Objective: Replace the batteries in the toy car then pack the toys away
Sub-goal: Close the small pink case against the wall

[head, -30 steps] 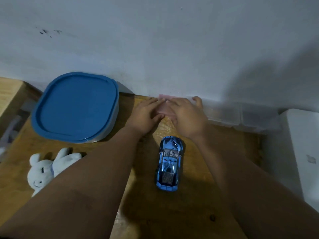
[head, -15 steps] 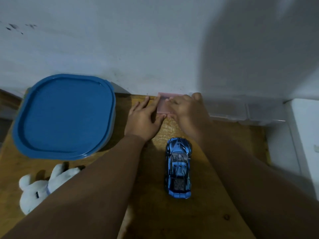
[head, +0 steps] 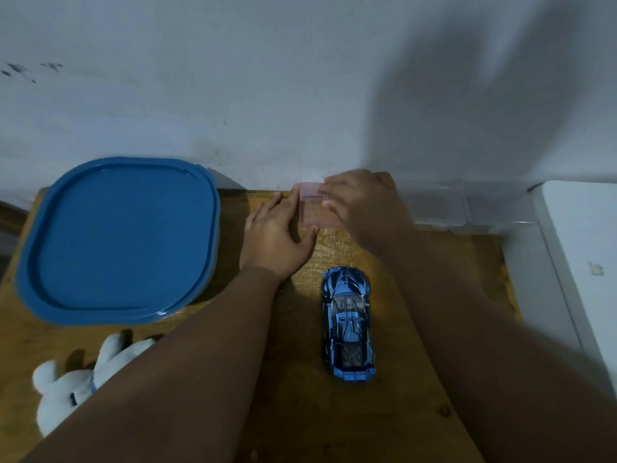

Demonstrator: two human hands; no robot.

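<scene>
1. Since a moment ago my left hand (head: 273, 235) is sliding outward along the small pink box (head: 312, 203), so more of its lid is showing, while my right hand (head: 364, 208) is shifting up over its far corner.
2. My left hand is lying flat, fingers spread loosely, thumb and forefinger bracing the near-left corner of the pink box.
3. My right hand is curling over the right side of the pink box, fingertips pressing on the lid; whether they are pinching the lid edge I cannot tell.
4. The toy car (head: 349, 324) is sitting on the wooden table (head: 417, 329) just nearer to me than the pink box, untouched, nose pointing toward it.
5. The blue-lidded container (head: 117, 238) is standing well to the left of the pink box, and the white plush bunny (head: 70, 385) is lying further left and nearer to me.
6. I judge I am opening the pink box, probably for batteries. To do it well I am holding the base down with the left hand and lifting the lid slowly with the right, so nothing is spilling against the wall (head: 267, 78) behind it.
</scene>
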